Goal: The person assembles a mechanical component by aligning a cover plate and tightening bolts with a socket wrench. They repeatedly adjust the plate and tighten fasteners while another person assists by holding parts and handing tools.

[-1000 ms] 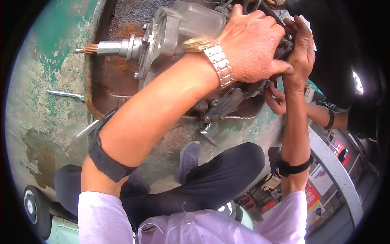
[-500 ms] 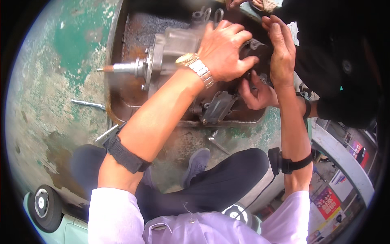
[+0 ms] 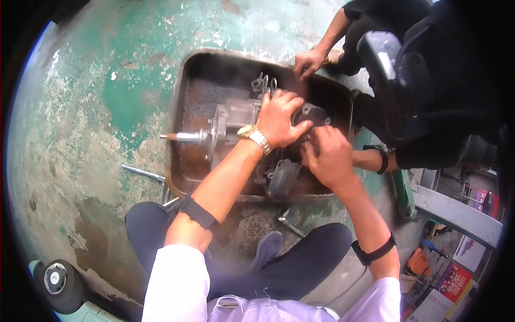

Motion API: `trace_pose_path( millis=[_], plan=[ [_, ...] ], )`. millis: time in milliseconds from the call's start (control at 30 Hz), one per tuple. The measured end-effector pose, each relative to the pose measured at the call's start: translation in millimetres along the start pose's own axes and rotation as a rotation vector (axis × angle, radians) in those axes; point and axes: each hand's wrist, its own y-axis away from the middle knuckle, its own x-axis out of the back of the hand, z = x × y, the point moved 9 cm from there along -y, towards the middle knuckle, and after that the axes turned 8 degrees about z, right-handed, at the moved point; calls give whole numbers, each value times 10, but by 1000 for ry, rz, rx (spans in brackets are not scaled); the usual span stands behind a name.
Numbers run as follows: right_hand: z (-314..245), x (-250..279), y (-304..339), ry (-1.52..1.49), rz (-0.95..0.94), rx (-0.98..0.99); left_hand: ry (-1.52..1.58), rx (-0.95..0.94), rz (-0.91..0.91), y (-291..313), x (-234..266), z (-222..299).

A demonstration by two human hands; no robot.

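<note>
The gearbox (image 3: 238, 110) lies inside a rusty metal tray (image 3: 198, 88) on the floor (image 3: 139, 96), its long axis running left to right across the view; the splined shaft (image 3: 188, 137) points left, while the dark round end (image 3: 314, 114) faces right. The left hand (image 3: 279, 121), palm down and fingers partly spread, rests over the top of the housing without closing round it. The right hand (image 3: 330, 155) is bent at the right end with its fingers curled together; whether they pinch a part cannot be told. Compared with half a second earlier, the right hand has dropped from an upright, flat-palmed pose to this end, and the tray's far rim has come into view. Counted: one gearbox, one shaft, one tray, one flat grey cover plate (image 3: 284, 177) on the near side, one wristwatch (image 3: 260, 138) and one ratchet-like tool (image 3: 289, 222) on the floor below the tray. One co-worker's hand (image 3: 310, 61) is at the far rim; a second forearm (image 3: 367, 160) passes behind the right hand.
</note>
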Motion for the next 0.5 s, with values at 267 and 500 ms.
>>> trace_pose_path(
  millis=[267,500],
  plan=[
    [19,-199,12,151,-146,-5,25,30,-22,17,-15,-10],
    [44,-329,58,179,-298,-29,-49,21,-83,15,-29,13]
  ],
)
